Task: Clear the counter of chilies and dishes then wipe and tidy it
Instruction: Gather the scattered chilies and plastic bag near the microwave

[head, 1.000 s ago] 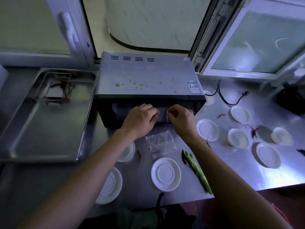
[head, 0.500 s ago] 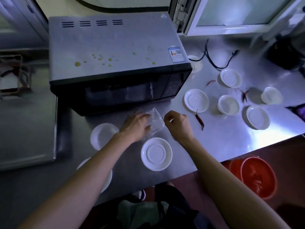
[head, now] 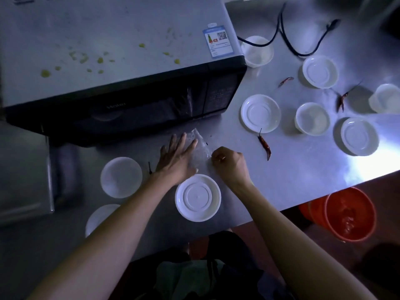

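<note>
A: What writing can we read?
B: The microwave (head: 121, 61) carries a brand on its dark door, too dim for us to spell out. A blue label (head: 218, 43) on its top has a QR code; the small print is unreadable.

A: And the hands?
B: We see the left hand (head: 176, 158) flat, fingers spread wide, pressing on a clear plastic bag (head: 200, 151) lying on the steel counter (head: 303, 169) just in front of the microwave. The right hand (head: 229, 164) is curled nearly closed, pinching the bag's right edge.

A: Counts?
B: We count nine white dishes: one (head: 198, 197) touching the bag's near edge, two left of the arms, six to the right. Three dried red chilies lie among the right-hand dishes, the nearest chili (head: 264, 145) just right of the right hand. A dark stem (head: 149, 167) lies by the left wrist. Two orange buckets (head: 350, 215) stand on the floor.
</note>
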`<state>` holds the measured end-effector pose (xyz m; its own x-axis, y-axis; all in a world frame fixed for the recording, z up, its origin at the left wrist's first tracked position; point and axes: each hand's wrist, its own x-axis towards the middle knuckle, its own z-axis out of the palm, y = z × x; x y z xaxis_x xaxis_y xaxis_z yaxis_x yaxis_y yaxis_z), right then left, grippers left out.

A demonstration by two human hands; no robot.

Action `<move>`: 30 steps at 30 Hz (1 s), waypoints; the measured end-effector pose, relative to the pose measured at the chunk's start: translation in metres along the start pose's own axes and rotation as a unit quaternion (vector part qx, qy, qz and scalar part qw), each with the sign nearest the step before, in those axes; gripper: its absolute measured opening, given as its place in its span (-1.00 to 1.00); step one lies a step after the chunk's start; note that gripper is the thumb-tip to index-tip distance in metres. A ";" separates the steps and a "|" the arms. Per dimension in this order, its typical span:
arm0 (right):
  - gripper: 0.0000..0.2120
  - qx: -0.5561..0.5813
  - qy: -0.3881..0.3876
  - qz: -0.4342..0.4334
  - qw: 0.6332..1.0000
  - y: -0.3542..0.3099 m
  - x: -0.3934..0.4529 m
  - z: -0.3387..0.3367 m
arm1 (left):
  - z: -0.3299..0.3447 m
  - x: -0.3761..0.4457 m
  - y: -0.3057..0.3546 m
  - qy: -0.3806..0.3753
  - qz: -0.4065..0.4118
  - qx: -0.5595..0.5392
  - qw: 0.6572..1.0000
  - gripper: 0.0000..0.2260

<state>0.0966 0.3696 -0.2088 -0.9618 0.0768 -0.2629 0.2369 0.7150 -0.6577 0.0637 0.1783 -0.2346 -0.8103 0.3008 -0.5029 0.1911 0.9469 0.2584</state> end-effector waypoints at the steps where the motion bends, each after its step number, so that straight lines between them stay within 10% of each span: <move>1: -0.88 0.002 -0.005 0.000 1.000 0.002 0.002 0.000 | 0.002 0.001 0.001 0.001 -0.003 0.002 1.000 -0.12; 30: -0.82 -0.001 -0.075 -0.053 0.996 0.029 0.030 -0.042 | -0.007 0.005 0.036 0.135 -0.081 -0.001 0.988 -0.33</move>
<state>0.0692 0.4219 -0.2061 -0.9498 -0.1049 -0.2946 0.1340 0.7148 -0.6863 0.0621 0.2128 -0.2222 -0.9485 0.1044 -0.2991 0.0463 0.9797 0.1950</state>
